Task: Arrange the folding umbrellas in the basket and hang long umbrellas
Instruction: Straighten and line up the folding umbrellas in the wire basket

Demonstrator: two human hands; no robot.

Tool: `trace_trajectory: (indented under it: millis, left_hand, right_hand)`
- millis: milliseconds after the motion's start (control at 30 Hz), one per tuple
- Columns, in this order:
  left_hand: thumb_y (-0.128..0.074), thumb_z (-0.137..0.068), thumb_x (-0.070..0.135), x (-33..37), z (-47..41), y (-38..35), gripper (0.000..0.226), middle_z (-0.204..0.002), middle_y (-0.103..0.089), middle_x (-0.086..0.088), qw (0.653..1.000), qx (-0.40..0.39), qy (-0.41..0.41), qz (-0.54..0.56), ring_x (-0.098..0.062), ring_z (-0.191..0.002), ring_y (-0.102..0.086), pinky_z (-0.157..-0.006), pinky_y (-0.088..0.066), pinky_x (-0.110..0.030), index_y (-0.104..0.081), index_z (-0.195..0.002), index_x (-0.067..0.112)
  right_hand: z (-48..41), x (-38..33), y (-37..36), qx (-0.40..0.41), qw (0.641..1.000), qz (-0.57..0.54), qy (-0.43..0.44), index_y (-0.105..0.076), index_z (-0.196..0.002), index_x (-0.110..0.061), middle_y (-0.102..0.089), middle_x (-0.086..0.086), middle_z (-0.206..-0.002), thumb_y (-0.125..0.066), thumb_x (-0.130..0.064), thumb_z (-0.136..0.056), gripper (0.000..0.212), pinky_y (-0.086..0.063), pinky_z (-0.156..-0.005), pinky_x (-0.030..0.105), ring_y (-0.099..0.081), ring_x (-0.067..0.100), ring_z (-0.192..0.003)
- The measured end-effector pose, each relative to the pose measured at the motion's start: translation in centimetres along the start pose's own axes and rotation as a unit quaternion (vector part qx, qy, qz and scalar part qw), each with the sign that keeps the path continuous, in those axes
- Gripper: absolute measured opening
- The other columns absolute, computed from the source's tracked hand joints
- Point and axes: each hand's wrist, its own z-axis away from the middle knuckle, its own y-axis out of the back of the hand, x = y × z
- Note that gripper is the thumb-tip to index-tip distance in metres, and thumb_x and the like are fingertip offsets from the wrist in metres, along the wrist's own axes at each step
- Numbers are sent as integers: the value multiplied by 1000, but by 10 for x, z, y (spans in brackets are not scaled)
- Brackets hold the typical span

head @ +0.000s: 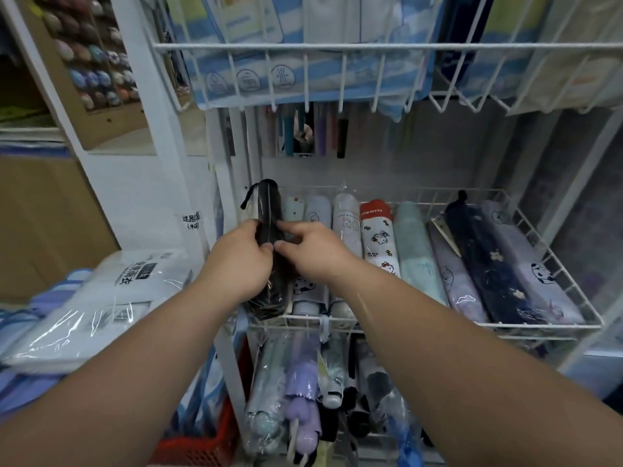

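Both hands [269, 254] around the black umbrella [268, 210].

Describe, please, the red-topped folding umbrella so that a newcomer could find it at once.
Find the middle-level white wire basket. Near the centre of its row lies the white cat-printed folding umbrella. It alone has a red end with white lettering.

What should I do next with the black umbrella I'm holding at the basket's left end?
Probably lower the black umbrella flat into the left end of the basket, parallel to the row of umbrellas. The left hand and right hand both grip it, its far end is raised above the wire, and the others already lie side by side.
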Motion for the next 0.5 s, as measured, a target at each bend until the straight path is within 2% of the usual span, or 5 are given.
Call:
trace_trajectory:
  millis: [67,200,367,500]
  left_hand:
    - [-54,-99,19,0,0,1,41,-133,-64,-8,1000,10,-3,20,-32,-120,-59,-94,-46,-33,-56,-139,22]
    - [-56,-96,16,6,3,2,41,-127,-68,-1,997,20,-16,72,-25,-110,-63,-88,-48,-30,-61,-135,28]
    - [-58,-97,17,33,9,-8,40,-117,-70,-2,985,2,-34,172,-24,-93,-71,-87,-59,-43,-60,-134,30]
    - [-60,-79,37,64,14,-28,40,-114,-74,3,969,-34,-50,241,-25,-99,-73,-92,-58,-48,-63,-118,45]
  right_hand:
    - [2,-2,-2,4,1000,-13,7,-52,-145,-21,-66,2,-133,-62,-23,-97,48,-46,-91,20,-62,17,-117]
    - [4,0,-1,35,999,-35,16,-54,-143,-21,-69,3,-127,-63,-19,-96,49,-51,-100,30,-65,19,-115]
    - [11,8,28,85,994,-52,34,-57,-140,-19,-71,3,-125,-65,-18,-93,48,-53,-102,38,-67,18,-112]
    - [27,25,70,111,993,-29,29,-61,-137,-20,-75,4,-113,-65,-16,-93,45,-55,-97,32,-70,14,-101]
